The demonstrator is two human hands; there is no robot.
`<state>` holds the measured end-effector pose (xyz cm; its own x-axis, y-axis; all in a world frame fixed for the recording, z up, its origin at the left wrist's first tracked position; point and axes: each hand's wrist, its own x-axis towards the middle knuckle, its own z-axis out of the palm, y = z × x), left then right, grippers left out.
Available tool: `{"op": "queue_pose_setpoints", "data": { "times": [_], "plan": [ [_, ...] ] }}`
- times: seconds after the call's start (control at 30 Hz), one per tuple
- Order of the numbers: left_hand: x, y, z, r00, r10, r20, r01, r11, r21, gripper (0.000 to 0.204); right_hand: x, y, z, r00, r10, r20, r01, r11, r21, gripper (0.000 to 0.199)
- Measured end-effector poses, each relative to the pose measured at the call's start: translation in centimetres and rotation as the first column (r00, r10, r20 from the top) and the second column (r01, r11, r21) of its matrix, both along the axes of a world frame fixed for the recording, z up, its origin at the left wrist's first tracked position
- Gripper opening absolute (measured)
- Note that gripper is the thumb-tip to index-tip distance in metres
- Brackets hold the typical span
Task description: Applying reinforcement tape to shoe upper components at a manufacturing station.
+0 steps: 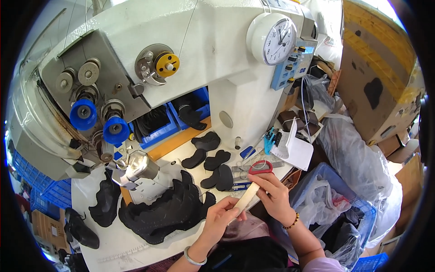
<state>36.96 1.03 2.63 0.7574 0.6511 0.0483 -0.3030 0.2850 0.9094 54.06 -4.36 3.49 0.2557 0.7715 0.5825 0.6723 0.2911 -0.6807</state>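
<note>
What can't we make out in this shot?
All head view:
- Pale strip: underside, turned away from the camera; left hand and right hand cover parts.
- Black pieces: lower layers, under the top ones.
- Blue crate: bottom, under clear plastic and dark material.
- Lilac sleeve: cut off by lower edge.

A round white clock with black numerals (278, 40) sits at the upper right, left of a large brown cardboard box (351, 79) banded with yellow tape. Below, clear plastic bags (340, 141) bulge beside a blue plastic bin (301, 192), its dark contents hard to make out. Blue lattice crates (28, 171) stand far left.
</note>
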Motion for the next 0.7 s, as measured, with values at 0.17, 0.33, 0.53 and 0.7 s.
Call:
{"op": "queue_pose_setpoints", "data": {
  "times": [0.17, 0.33, 0.53, 0.7],
  "plan": [
    [0.4, -0.2, 0.5, 0.997, 0.024, -0.070, -0.022, 0.999, 0.029, 0.026, 0.1, 0.1, 0.1, 0.986, 0.010, 0.167, -0.028, 0.994, 0.104, 0.043],
    [0.4, -0.2, 0.6, 0.996, 0.000, -0.089, 0.003, 1.000, 0.030, 0.026, -0.3, -0.1, 0.3, 0.981, 0.013, 0.196, -0.038, 0.991, 0.127, 0.042],
    [0.4, -0.1, 1.0, 0.996, -0.006, -0.093, 0.014, 0.997, 0.082, 0.026, -0.9, -0.2, 0.2, 0.999, 0.015, 0.042, -0.023, 0.979, 0.201, 0.043],
    [0.8, -0.3, 1.6, 0.990, 0.031, -0.138, -0.007, 0.986, 0.168, 0.026, -0.9, -0.5, 0.1, 0.998, 0.031, 0.055, -0.040, 0.981, 0.189, 0.044]
  ]
}}
